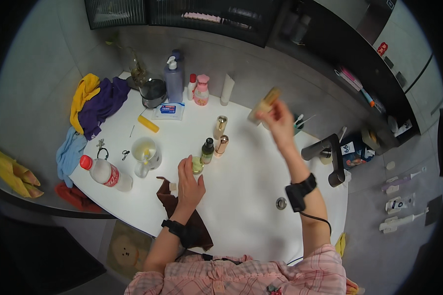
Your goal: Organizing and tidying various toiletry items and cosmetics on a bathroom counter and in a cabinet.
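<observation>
The mug (153,158) stood on the counter (182,132). Left of it and nearer the person was the drink bottle (106,173); behind it, the wipes pack (168,111), then the pump bottle (173,84). To its right were the left hand (188,187) and jar (197,166), then the small bottle (207,152) and, well apart, the faucet (332,155). Cloths (102,107) lay behind, to its left.

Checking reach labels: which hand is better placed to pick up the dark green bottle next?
Likely the left hand: it's close to the dark green bottle, while the right hand is farther off, holding a gold-and-beige item.

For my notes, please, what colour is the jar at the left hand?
The jar is pale green; best view: head.
</observation>
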Motion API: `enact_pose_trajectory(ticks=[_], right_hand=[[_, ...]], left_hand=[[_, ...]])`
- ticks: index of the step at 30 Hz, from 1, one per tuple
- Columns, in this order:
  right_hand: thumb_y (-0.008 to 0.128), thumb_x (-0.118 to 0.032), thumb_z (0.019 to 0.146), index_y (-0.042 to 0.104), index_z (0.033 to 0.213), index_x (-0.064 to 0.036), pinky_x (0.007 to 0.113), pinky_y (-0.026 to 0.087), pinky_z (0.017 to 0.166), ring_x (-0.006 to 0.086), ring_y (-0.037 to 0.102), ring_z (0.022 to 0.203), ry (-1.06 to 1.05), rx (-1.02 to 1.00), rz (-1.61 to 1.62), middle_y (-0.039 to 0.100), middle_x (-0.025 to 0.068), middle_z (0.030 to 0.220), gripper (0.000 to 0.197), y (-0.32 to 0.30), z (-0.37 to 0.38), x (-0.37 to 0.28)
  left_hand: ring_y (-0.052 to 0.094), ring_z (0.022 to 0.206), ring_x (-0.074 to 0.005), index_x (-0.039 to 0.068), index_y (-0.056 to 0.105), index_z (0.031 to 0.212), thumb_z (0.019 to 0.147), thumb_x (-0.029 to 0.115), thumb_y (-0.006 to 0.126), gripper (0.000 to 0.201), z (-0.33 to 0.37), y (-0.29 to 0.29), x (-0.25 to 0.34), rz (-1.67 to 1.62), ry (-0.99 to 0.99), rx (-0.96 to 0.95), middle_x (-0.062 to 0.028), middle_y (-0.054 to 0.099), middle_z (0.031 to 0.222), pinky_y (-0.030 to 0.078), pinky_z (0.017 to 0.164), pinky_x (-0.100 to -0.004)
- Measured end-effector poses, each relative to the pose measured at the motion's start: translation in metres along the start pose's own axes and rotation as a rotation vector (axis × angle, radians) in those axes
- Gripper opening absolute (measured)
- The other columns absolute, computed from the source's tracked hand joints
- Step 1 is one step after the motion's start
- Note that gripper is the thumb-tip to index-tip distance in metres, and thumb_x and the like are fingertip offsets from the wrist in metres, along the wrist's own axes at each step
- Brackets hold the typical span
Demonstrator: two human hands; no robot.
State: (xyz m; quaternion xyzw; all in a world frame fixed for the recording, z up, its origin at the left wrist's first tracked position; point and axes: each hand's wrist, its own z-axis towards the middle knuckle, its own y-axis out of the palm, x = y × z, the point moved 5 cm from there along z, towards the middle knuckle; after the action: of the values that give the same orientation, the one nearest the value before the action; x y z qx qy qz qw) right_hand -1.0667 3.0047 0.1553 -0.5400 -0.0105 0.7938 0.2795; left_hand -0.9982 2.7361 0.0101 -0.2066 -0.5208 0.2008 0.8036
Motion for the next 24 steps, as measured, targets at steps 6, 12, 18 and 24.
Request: enact_pose_trajectory(ticks=[6,12,18,24], right_hand=[[0.078,-0.012,0.072,0.058,0.114,-0.0027,0.023,0.042,0.064,0.0093,0.047,0.068,0.221,-0.184,-0.137,0.055,0.0010,0.079,0.048,0.070,-0.042,0.123],[0.077,-0.010,0.072,0.057,0.117,-0.0026,0.025,0.045,0.072,0.0131,0.052,0.074,0.296,-0.272,-0.185,0.060,0.0061,0.088,0.050,0.089,-0.032,0.131],[0.067,-0.004,0.078,0.058,0.113,-0.0021,0.027,0.046,0.070,0.0137,0.056,0.078,0.150,-0.198,-0.236,0.064,0.0098,0.098,0.036,0.069,-0.034,0.124],[0.067,-0.006,0.080,0.057,0.100,-0.0022,0.029,0.046,0.070,0.0189,0.056,0.078,-0.468,0.458,-0.137,0.060,0.0083,0.093,0.022,-0.036,0.027,-0.099]], left_hand=[[0.044,0.119,-0.0413,-0.002,0.028,0.138,0.075,-0.009,0.062,0.073,0.000,0.002,0.000,0.023,-0.021,-0.005,-0.0247,0.034,0.129,0.042,0.101,-0.0418],[0.044,0.120,-0.0417,-0.002,0.028,0.138,0.076,-0.006,0.063,0.072,0.000,0.002,-0.002,0.013,-0.035,-0.009,-0.0243,0.034,0.130,0.042,0.101,-0.0422],[0.043,0.119,-0.0418,-0.002,0.027,0.139,0.077,-0.005,0.063,0.071,0.000,0.006,0.000,0.004,-0.012,-0.019,-0.0248,0.035,0.129,0.042,0.100,-0.0422],[0.044,0.119,-0.0407,-0.002,0.028,0.138,0.076,-0.007,0.063,0.071,0.002,-0.001,0.003,0.054,0.013,0.001,-0.0235,0.036,0.128,0.042,0.100,-0.0415]])
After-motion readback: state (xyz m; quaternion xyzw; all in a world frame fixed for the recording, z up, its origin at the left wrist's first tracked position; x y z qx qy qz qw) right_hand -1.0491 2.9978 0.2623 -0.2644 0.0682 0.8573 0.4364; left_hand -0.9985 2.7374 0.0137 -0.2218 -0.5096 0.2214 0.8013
